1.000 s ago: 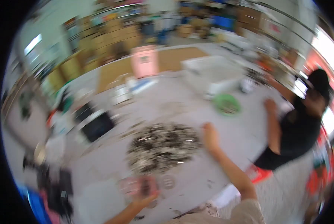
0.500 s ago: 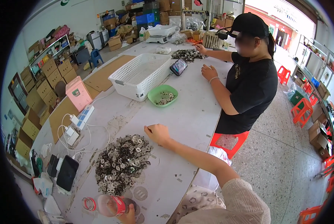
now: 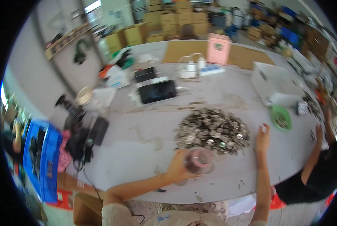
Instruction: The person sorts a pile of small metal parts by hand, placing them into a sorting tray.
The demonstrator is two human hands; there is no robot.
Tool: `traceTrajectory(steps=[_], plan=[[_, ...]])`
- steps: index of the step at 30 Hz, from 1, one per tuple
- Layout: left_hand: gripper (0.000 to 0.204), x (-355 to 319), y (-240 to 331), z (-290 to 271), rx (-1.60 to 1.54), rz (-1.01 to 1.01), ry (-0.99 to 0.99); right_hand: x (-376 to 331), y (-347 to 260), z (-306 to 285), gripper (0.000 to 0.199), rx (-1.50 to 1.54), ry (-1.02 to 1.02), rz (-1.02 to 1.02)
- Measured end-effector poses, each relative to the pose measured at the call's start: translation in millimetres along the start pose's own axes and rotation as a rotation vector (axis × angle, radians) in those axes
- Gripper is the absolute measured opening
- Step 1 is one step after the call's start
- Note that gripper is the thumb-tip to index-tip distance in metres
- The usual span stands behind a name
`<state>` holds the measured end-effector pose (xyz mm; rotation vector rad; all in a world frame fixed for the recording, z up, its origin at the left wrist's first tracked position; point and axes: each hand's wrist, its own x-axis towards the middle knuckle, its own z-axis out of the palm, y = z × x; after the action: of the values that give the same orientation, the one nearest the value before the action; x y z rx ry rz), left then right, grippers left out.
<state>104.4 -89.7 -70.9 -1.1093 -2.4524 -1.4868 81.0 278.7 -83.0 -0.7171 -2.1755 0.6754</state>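
My left hand (image 3: 176, 166) is wrapped round a clear plastic bottle (image 3: 199, 160) with a red label, seen almost from above at the near side of the pile. Dark contents show through its wall. Close beyond the bottle lies a heap of small flat metal pieces (image 3: 213, 130) in silver and dark tones. Right of the heap, my right hand (image 3: 263, 138) rests low over the table with its fingers curled in. Blur and the curled fingers hide what they hold, if anything.
Right of my right hand sits a green bowl (image 3: 281, 117) with metal pieces, before a white basket (image 3: 275, 84). A co-worker in black (image 3: 313, 177) sits far right. A phone (image 3: 157, 91), power strip (image 3: 212, 70) and pink box (image 3: 218, 49) stand behind; a blue crate (image 3: 40, 160) is left.
The view has swung left. The bottle, tilted sideways before at the near end of the heap, now points its top up toward me in my left hand. My right hand stays beside the heap.
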Motion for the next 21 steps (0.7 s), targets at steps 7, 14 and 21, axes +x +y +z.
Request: traceTrajectory(steps=[7, 14, 21], plan=[[0.091, 6, 18, -9, 0.006, -0.083, -0.020, 1, 10, 4, 0.030, 0.219, -0.138, 0.036], [0.099, -11, 3, -46, 0.143, -0.007, -0.018, 4, 16, 7, 0.026, 0.287, -0.107, -0.005], [0.029, 36, -74, -183, 1.076, 0.043, 0.296, -1, 5, 1, 0.028, 0.357, -0.070, -0.002]])
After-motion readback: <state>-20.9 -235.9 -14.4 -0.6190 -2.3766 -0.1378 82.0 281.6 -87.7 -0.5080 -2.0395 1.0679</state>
